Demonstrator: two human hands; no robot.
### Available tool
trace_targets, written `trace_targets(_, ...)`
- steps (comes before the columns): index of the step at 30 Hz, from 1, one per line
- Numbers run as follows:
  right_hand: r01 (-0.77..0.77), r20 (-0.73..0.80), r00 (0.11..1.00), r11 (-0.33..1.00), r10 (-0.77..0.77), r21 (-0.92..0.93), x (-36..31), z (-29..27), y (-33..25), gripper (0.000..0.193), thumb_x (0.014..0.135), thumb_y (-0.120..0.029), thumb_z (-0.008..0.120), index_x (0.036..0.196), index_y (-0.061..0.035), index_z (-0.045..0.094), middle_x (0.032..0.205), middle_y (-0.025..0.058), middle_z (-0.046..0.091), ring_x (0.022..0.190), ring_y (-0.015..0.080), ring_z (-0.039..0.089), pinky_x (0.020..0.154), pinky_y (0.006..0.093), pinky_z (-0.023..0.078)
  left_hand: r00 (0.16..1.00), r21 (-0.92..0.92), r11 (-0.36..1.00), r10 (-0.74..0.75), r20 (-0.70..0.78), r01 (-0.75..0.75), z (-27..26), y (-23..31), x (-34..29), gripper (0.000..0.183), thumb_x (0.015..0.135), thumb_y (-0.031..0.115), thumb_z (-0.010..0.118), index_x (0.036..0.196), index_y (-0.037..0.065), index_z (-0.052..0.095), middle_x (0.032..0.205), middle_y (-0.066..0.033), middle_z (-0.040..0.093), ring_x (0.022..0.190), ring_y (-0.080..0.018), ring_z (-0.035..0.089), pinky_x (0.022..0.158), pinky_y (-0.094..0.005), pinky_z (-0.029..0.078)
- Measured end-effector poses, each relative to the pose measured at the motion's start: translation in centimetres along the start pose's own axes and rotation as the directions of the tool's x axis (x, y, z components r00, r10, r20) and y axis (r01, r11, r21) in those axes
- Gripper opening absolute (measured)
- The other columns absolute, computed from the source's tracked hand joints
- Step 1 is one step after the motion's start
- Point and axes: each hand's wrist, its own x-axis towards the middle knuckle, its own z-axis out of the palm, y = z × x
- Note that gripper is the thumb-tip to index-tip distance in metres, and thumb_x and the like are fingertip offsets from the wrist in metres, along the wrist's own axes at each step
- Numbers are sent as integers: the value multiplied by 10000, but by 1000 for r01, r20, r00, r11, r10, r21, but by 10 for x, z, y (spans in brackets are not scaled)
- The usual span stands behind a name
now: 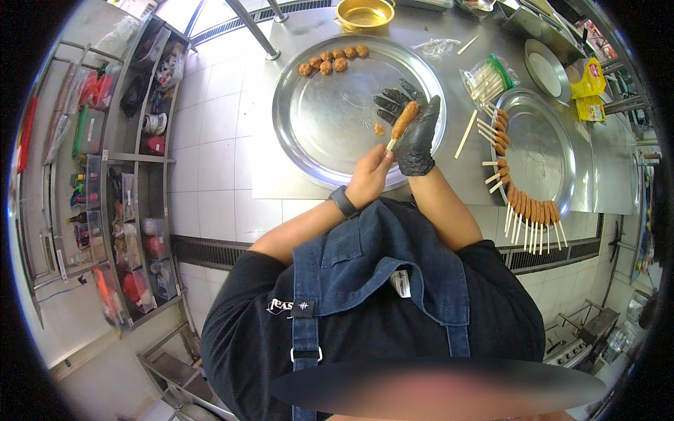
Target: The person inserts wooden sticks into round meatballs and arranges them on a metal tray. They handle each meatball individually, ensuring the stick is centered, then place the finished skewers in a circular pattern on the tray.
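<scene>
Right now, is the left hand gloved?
No: the left hand gripping the stick is bare; only the right hand wears a black glove.

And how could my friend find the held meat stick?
Find the big tray with brown balls. Over its lower right are a bare left hand and black-gloved right hand. Between them is the meat stick, the only one held; other sticks lie along the smaller tray.

place: commercial-style kitchen | steel worktable [469,181] | gold-coloured pot [366,25] | floor grate [210,253]

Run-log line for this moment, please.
left hand: grips stick; right hand: gloved, open, cradles coating; big tray: brown balls; small tray: skewers along rim
</scene>
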Motion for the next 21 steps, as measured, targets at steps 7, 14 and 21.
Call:
trace_targets(7, -52, 51, 997, 999, 52, -17, -5, 2, -4, 711, 953, -589, 247, 1264, -2, 498, 1057, 189, 624, 963, 322, 623, 887, 427, 484, 997, -3, 997, 72, -17, -72, 0, 7, -2, 318, 1008, 254, 422, 812, 39, 552, 605, 46, 406, 552, -62, 362, 501, -232, 314)
trace_targets(14, 44, -1, 999, 994, -45, -101, -7, 6, -10, 656, 968, -575, 208, 1178, -48, 538, 1005, 149, 633, 895, 285, 644, 803, 389, 521, 989, -177, 978, -92, 119, 112, -6, 9, -4, 403, 1020, 309, 367, 801, 38, 569, 544, 40, 410, 453, -58, 361, 428, -226, 295)
trace_targets(21, -117, 120, 985, 992, 123, -52, -8, 3, -14, 671, 969, -570, 218, 1190, -31, 551, 993, 141, 652, 851, 282, 659, 755, 362, 538, 938, -412, 862, -181, 297, 297, -9, 16, -6, 423, 1015, 350, 363, 790, 48, 555, 526, 47, 362, 432, -65, 316, 407, -228, 264)
